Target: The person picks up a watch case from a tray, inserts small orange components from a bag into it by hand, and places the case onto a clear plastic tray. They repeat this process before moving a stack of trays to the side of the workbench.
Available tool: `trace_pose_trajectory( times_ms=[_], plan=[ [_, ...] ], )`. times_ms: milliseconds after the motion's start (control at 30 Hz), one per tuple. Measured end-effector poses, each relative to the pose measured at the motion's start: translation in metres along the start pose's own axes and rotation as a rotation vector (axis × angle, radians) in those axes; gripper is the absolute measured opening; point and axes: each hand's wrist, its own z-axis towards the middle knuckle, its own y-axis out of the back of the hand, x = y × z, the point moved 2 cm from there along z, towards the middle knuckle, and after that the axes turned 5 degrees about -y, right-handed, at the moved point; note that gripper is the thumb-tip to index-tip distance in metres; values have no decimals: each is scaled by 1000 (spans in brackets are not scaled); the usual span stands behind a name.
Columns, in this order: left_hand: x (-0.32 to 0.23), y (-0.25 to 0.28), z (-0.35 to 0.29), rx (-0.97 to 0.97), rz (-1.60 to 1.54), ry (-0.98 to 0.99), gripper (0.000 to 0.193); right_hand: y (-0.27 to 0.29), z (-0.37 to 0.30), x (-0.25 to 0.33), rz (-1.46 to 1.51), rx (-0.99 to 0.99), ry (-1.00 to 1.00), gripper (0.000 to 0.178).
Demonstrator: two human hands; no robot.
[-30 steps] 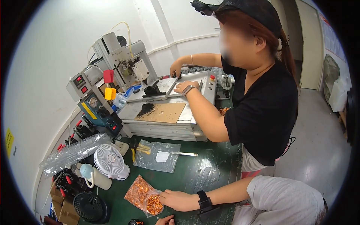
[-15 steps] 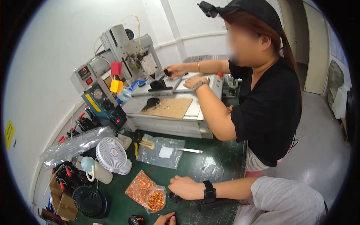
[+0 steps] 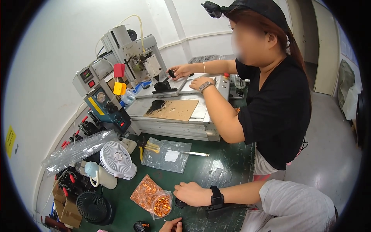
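Note:
From the right, my right hand (image 3: 192, 194), with a black band and device at the wrist, reaches over the green table. Its fingers curl down over a round black part (image 3: 180, 203), mostly hidden beneath them. My left hand (image 3: 171, 225) shows only in part at the bottom edge, two fingertips apart and nothing visible between them. Just beyond it and to its left lies a clear bag (image 3: 161, 205) of small copper-coloured rings, overlapping a larger bag (image 3: 145, 190) of the same. A black part with orange rings (image 3: 141, 226) stands at the lower edge.
Across the table a co-worker holds a small black part (image 3: 171, 73) at a bench machine (image 3: 145, 63). A cardboard sheet (image 3: 176, 110) bears black bits. Nearer are a white fan (image 3: 116, 157), a jug (image 3: 104, 178), a black fan (image 3: 92, 207), a plastic bag (image 3: 164, 154) and yellow-handled cutters (image 3: 148, 147).
The co-worker's hand with the black part has shifted slightly left at the machine. My two hands stay where they were.

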Motion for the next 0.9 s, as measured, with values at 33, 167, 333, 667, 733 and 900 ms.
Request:
trace_pose_trajectory(
  times_ms=[33,167,333,667,733,900],
  plan=[
    [2,-1,0,12,-1,23,15,1,0,0,1,-9,6,12],
    [1,0,4,30,-7,51,15,1,4,-2,-8,7,7,12],
    [3,1,3,-29,11,-66,15,1,6,1,44,-51,42,13],
    [0,0,-5,18,9,25,15,-4,-1,-1,185,-11,58,10],
    [1,1,-4,-8,22,48,14,2,1,4,223,-6,68,9],
    [40,-10,-5,-15,-39,192,11,5,3,2,187,-6,16,5]
  ],
)
